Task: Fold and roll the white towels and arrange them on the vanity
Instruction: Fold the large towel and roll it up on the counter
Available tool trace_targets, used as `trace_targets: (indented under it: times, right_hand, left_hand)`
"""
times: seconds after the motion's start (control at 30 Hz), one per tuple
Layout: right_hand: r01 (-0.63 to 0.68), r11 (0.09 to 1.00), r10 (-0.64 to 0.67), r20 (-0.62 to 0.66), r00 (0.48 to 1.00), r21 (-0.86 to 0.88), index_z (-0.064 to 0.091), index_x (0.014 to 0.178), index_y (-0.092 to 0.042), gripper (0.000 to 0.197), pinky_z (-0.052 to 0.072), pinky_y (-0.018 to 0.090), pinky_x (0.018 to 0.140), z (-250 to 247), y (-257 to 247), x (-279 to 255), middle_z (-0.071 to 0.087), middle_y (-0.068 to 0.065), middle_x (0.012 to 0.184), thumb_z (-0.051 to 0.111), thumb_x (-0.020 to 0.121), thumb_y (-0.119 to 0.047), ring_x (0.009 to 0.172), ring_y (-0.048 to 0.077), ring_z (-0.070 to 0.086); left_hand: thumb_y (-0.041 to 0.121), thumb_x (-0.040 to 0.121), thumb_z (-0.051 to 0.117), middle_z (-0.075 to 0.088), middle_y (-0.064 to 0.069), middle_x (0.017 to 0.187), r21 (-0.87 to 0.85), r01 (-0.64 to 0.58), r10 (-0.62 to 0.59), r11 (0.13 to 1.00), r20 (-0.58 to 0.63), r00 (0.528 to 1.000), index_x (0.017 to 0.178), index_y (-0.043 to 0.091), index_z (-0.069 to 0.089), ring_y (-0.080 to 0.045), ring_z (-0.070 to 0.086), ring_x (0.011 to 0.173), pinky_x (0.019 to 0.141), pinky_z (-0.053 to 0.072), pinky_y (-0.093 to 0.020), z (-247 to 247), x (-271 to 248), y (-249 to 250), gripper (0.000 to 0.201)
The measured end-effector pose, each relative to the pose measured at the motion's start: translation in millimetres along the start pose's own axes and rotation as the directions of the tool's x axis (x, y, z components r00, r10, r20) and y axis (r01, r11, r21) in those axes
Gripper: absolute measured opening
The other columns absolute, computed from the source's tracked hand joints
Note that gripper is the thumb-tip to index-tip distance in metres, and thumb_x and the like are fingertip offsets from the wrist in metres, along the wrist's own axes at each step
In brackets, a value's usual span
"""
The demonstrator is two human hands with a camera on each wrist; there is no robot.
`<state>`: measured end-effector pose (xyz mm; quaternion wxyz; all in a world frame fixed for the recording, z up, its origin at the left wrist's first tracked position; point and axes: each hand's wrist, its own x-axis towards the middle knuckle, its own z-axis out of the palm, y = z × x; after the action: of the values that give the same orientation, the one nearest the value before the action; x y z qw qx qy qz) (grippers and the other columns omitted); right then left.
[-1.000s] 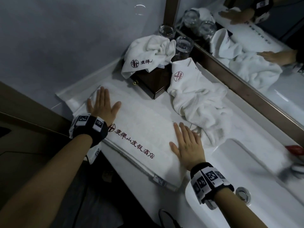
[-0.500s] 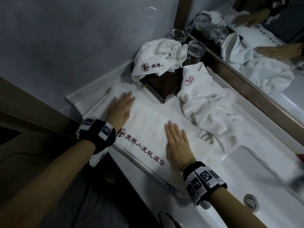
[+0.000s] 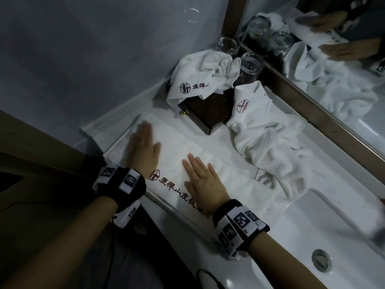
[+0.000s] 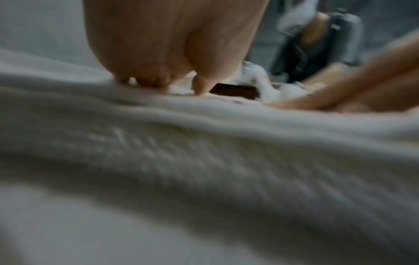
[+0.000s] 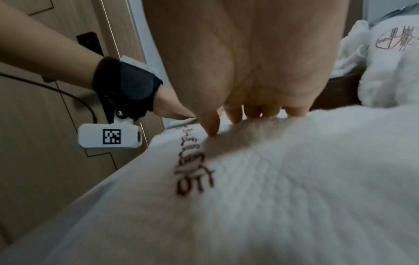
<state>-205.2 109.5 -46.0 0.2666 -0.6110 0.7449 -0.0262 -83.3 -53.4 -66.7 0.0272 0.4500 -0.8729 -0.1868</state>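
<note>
A white towel (image 3: 227, 176) with dark red lettering lies folded into a long flat strip along the front of the vanity top (image 3: 116, 130). My left hand (image 3: 143, 149) lies flat on its left end, fingers straight. My right hand (image 3: 203, 180) lies flat on its middle, over part of the lettering, fingers straight. The left wrist view shows the towel (image 4: 204, 152) under the left hand (image 4: 167, 59); the right wrist view shows the right hand (image 5: 249, 71) on the towel (image 5: 272, 188). A crumpled white towel (image 3: 268, 138) lies to the right, and another (image 3: 202, 74) sits on a dark box.
The dark wooden box (image 3: 208, 111) stands at the back of the vanity with two upturned glasses (image 3: 250, 67) behind it. A mirror (image 3: 333, 59) runs along the right. The white sink basin (image 3: 312, 236) with its drain (image 3: 321, 260) lies at the lower right. A grey wall stands behind.
My right hand slid left along the towel from its right end to its middle. My left hand shifted slightly on the left end. The view has also shifted.
</note>
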Motion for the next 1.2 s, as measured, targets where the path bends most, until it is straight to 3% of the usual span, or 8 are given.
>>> trace_targets:
  times: [0.2, 0.37, 0.5, 0.63, 0.7, 0.83, 1.03, 1.2]
  right_hand:
    - [0.048, 0.997, -0.036, -0.209, 0.977, 0.053, 0.043, 0.132, -0.006, 0.040, 0.027, 0.029, 0.104, -18.5, -24.7, 18.6, 0.035, 0.012, 0.142, 0.043, 0.095, -0.021, 0.127, 0.025, 0.035]
    - [0.023, 0.928, 0.018, -0.104, 0.994, 0.372, 0.019, 0.146, -0.015, 0.083, 0.037, 0.032, 0.101, -23.5, -55.0, 36.4, 0.033, 0.009, 0.143, 0.060, 0.083, -0.050, 0.128, 0.024, 0.037]
    - [-0.008, 0.957, 0.023, -0.048, 0.999, 0.289, -0.005, 0.149, -0.016, 0.100, 0.037, 0.038, 0.100, -22.0, -80.0, 40.8, 0.031, 0.011, 0.147, 0.059, 0.082, -0.052, 0.128, 0.028, 0.038]
    - [-0.042, 0.892, 0.131, -0.169, 0.977, 0.450, 0.034, 0.138, -0.009, 0.046, 0.042, 0.030, 0.078, -39.4, -66.5, 46.4, 0.060, 0.021, 0.114, 0.045, 0.093, -0.013, 0.102, 0.036, 0.058]
    - [-0.004, 0.839, 0.217, -0.329, 0.919, 0.544, 0.054, 0.119, -0.003, 0.027, 0.035, 0.023, 0.070, -55.8, -46.4, 42.8, 0.066, 0.021, 0.100, 0.044, 0.095, -0.007, 0.093, 0.034, 0.061]
    - [0.003, 0.770, 0.382, -0.465, 0.799, 0.637, 0.057, 0.078, -0.010, 0.022, 0.033, 0.024, 0.062, -86.1, -9.6, 32.9, 0.061, 0.008, 0.070, 0.048, 0.096, -0.019, 0.073, 0.024, 0.055]
    - [0.051, 0.855, 0.273, -0.533, 0.800, 0.515, 0.049, 0.063, -0.023, 0.033, 0.032, 0.010, 0.054, -107.4, 9.7, 29.0, 0.046, -0.012, 0.051, 0.050, 0.096, -0.026, 0.055, -0.003, 0.046]
    - [0.058, 0.878, 0.226, -0.518, 0.825, 0.475, 0.069, 0.097, -0.014, 0.022, 0.037, 0.016, 0.070, -111.8, 8.2, 34.8, 0.071, 0.002, 0.088, 0.051, 0.094, -0.027, 0.085, 0.013, 0.059]
  left_hand:
    - [0.023, 0.075, 0.074, 0.036, -0.025, 0.125, -0.220, 0.212, -0.241, 0.952, -0.111, 0.964, 0.120, 0.000, 0.048, -0.039, 0.035, 0.117, 0.099, 0.034, -0.048, -31.6, 9.2, -23.1, 0.057]
    - [0.023, 0.076, 0.074, 0.058, -0.020, 0.114, -0.380, 0.428, -0.407, 0.820, 0.138, 0.903, 0.112, -0.002, 0.050, -0.034, 0.058, 0.101, 0.081, 0.047, -0.038, -58.4, 3.1, -36.4, 0.049]
    - [0.011, 0.086, 0.062, 0.068, -0.011, 0.094, -0.851, 0.414, -0.301, 0.322, 0.323, 0.897, 0.096, 0.002, 0.064, -0.015, 0.068, 0.080, 0.067, 0.055, -0.023, -82.4, -1.0, -16.0, 0.014]
    - [0.000, 0.093, 0.046, 0.063, -0.016, 0.090, -0.957, 0.285, -0.112, 0.050, 0.278, 0.954, 0.100, -0.008, 0.057, -0.017, 0.066, 0.079, 0.065, 0.056, -0.021, -93.4, 5.8, 7.2, 0.015]
    - [0.005, 0.096, 0.042, 0.063, -0.016, 0.092, -0.947, 0.272, -0.141, 0.171, 0.249, 0.958, 0.106, -0.002, 0.055, -0.023, 0.067, 0.080, 0.065, 0.058, -0.027, -87.3, 8.1, 4.2, 0.018]
    - [-0.002, 0.088, 0.051, 0.058, -0.018, 0.120, -0.400, -0.017, 0.024, 0.916, 0.012, 1.000, 0.115, 0.000, 0.058, -0.032, 0.053, 0.113, 0.100, 0.038, -0.034, -56.1, -1.3, -26.2, 0.028]
    - [0.000, 0.071, 0.051, 0.004, 0.003, 0.156, -0.072, -0.199, 0.208, 0.977, 0.160, 0.965, 0.144, 0.036, 0.020, -0.023, 0.006, 0.142, 0.112, 0.014, -0.042, -29.1, -13.8, -28.1, 0.087]
    - [0.004, 0.073, 0.051, 0.011, 0.003, 0.149, 0.165, -0.132, 0.098, 0.977, 0.202, 0.975, 0.140, 0.048, 0.010, -0.027, 0.020, 0.125, 0.095, 0.030, -0.046, -23.5, 0.2, -9.3, 0.090]
